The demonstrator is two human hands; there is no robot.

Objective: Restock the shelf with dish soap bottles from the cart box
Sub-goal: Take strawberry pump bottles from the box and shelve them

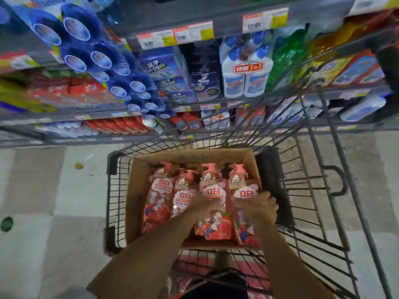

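Forearms reach down from the near edge of the cart (336,190) into the cardboard box (138,190) that sits in its basket. The right hand (262,207) has its fingers curled over the body of the bottle (245,203) lying against the box's right wall, thumb and fingers wrapped round it. The left hand (201,203) is down on the second bottle (212,201) from the right; its fingers seem to close round the bottle, though part of the hand is tucked between packs and I cannot see the whole grip.

Four pink dish soap bottles lie side by side in the box, pump heads toward its far edge, bases toward the near edge. The two at the left wall are untouched.

To do this lift well, I'd say each hand wants a firm hold round the middle of its bottle, not the pump, then a straight pull up so the shiny wrapping doesn't snag on the neighbours or the box wall. Two at once means clearing the cart's wire rim before swinging toward the shelf (194,124).

Each bottle front carries a red label reading 立白 in white; smaller print below is too blurred to read. Further off, on the shelf, a twin pack of white bottles (246,78) with blue caps wears a red tag that seems to read "1+1". The price tags (193,32) on the shelf edge are illegible, as is the faint writing on the box's far flap.
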